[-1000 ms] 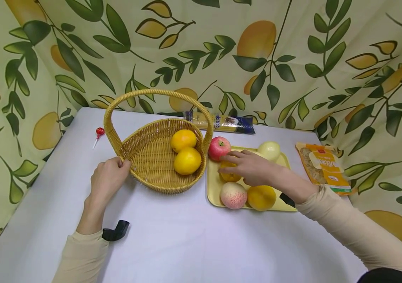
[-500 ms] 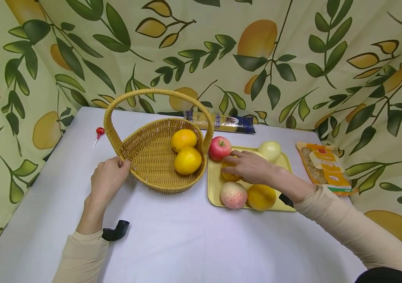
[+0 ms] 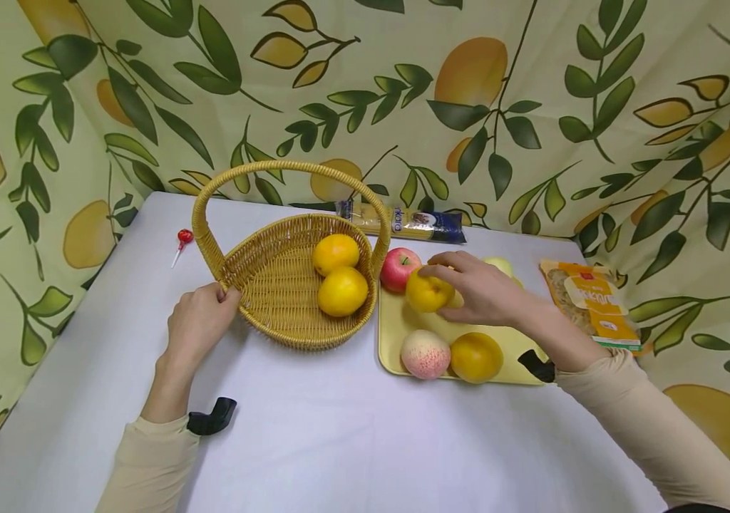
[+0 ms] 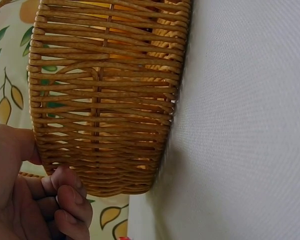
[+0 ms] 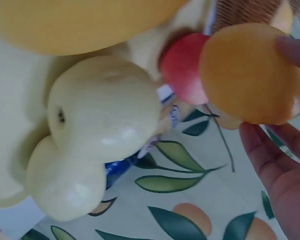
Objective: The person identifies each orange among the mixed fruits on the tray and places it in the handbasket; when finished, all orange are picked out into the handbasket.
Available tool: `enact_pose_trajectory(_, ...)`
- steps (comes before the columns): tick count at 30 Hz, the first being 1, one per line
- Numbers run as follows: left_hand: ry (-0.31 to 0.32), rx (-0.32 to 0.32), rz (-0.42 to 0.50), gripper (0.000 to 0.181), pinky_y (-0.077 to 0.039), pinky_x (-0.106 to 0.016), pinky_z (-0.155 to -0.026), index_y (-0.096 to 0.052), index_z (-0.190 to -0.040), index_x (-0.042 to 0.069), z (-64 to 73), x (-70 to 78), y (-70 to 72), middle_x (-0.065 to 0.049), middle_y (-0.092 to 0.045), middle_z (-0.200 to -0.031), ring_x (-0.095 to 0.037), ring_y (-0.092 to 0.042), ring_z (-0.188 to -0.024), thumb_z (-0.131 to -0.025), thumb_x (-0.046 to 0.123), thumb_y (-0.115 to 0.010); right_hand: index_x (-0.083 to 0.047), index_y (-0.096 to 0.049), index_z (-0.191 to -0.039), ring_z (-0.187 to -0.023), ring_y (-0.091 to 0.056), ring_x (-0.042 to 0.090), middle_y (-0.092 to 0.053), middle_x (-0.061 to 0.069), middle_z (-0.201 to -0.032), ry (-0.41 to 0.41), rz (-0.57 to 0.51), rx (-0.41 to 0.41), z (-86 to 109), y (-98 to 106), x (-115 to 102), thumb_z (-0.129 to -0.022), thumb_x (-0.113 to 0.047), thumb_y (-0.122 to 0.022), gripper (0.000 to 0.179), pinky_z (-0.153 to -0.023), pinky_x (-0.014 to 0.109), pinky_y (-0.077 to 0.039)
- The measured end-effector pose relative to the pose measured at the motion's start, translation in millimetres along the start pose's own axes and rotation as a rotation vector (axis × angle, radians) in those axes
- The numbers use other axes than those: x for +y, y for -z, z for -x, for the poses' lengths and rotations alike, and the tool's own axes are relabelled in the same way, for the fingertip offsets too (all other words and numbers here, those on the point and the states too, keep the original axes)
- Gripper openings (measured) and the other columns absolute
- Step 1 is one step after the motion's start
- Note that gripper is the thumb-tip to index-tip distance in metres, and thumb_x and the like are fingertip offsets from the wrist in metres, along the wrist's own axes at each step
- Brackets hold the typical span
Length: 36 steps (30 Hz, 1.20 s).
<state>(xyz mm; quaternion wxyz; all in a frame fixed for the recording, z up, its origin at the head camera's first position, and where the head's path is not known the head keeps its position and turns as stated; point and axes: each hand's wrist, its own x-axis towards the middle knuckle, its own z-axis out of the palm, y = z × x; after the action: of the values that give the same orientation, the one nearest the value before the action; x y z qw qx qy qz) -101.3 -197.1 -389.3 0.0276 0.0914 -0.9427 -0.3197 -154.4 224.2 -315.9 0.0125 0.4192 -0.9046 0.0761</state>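
My right hand (image 3: 477,288) grips an orange (image 3: 429,292) between thumb and fingers, lifted over the yellow tray (image 3: 391,320). In the right wrist view the orange (image 5: 250,75) is held by the fingertips, in front of a red apple (image 5: 185,70). With thumb and curled fingers, my left hand (image 3: 201,324) pinches the rim of a wicker basket (image 3: 297,340) at its left side. The left wrist view shows the basket's woven wall (image 4: 105,100) upright beside the thumb. Inside the basket, at its right, lie two more oranges (image 3: 342,292).
On the tray sit a pinkish peach (image 3: 425,355), another orange-yellow fruit (image 3: 477,358) and pale yellow pears (image 5: 105,110). A pasta packet (image 3: 413,223) lies behind the basket. A lollipop (image 3: 184,239) lies left, an orange food bag (image 3: 589,299) right. The basket's tall handle (image 3: 288,165) arches above it.
The right hand has closed round the orange and raised it off the tray, uncovering more of the tray beneath. My left hand stays on the basket rim.
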Motion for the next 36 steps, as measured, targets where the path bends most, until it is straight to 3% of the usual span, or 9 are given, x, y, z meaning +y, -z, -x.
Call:
enact_pose_trajectory(8,-0.005,0.004,-0.004,0.035,-0.029,-0.03,-0.044,-0.045,-0.065,0.01,-1.4,1.4,-0.3,-0.002,-0.042,-0.057,-0.018,-0.04,-0.052,-0.095,0.027,-0.042,-0.008,-0.057,-0.129,-0.119,-0.055,0.029,-0.058,0.011,-0.13,0.031,-0.098,0.233,2.4,19,-23,-0.072,-0.029,-0.081,0.065,-0.098,0.049,-0.048)
enact_pose_trajectory(12,-0.005,0.001,-0.009,0.035,-0.029,-0.031,-0.044,-0.046,-0.065,0.009,-2.1,2.6,0.6,-0.003,-0.043,-0.057,-0.018,-0.04,-0.052,-0.094,0.027,-0.042,-0.005,-0.056,-0.128,-0.117,-0.057,0.029,-0.059,0.012,-0.128,0.11,-0.136,0.351,-5.8,22,-43,-0.077,-0.036,-0.076,0.063,-0.096,0.047,-0.049)
enact_pose_trajectory(15,-0.003,0.0,-0.01,0.035,-0.029,-0.031,-0.045,-0.046,-0.065,0.009,-1.6,2.4,0.9,-0.003,-0.043,-0.058,-0.018,-0.04,-0.052,-0.094,0.027,-0.041,-0.005,-0.055,-0.129,-0.117,-0.058,0.027,-0.059,0.012,-0.128,0.182,-0.154,0.381,-18.3,20,-57,-0.081,-0.041,-0.071,0.062,-0.096,0.044,-0.05)
enact_pose_trajectory(20,0.005,-0.004,-0.01,0.035,-0.03,-0.031,-0.045,-0.047,-0.066,0.008,-0.1,2.1,0.2,-0.003,-0.044,-0.057,-0.018,-0.04,-0.052,-0.095,0.027,-0.041,-0.005,-0.054,-0.131,-0.117,-0.056,0.023,-0.059,0.011,-0.128,0.264,-0.154,0.335,-41.1,10,-76,-0.078,-0.037,-0.072,0.064,-0.1,0.038,-0.047)
enact_pose_trajectory(25,0.002,-0.003,-0.007,0.035,-0.029,-0.03,-0.044,-0.047,-0.066,0.008,0.2,2.3,-0.8,-0.003,-0.044,-0.057,-0.018,-0.04,-0.051,-0.095,0.027,-0.042,-0.006,-0.052,-0.132,-0.115,-0.055,0.022,-0.059,0.01,-0.127,0.291,-0.13,0.275,-62.2,-3,-88,-0.079,-0.036,-0.071,0.064,-0.1,0.036,-0.046)
enact_pose_trajectory(36,0.01,-0.016,-0.006,0.036,-0.029,-0.03,-0.045,-0.047,-0.066,0.007,0.8,2.3,-0.4,-0.003,-0.043,-0.056,-0.018,-0.04,-0.051,-0.096,0.028,-0.041,-0.011,-0.045,-0.141,-0.09,-0.06,0.014,-0.051,0.007,-0.135,0.15,-0.141,0.02,-92.0,-30,-105,-0.09,-0.037,-0.063,0.06,-0.083,0.025,-0.052)
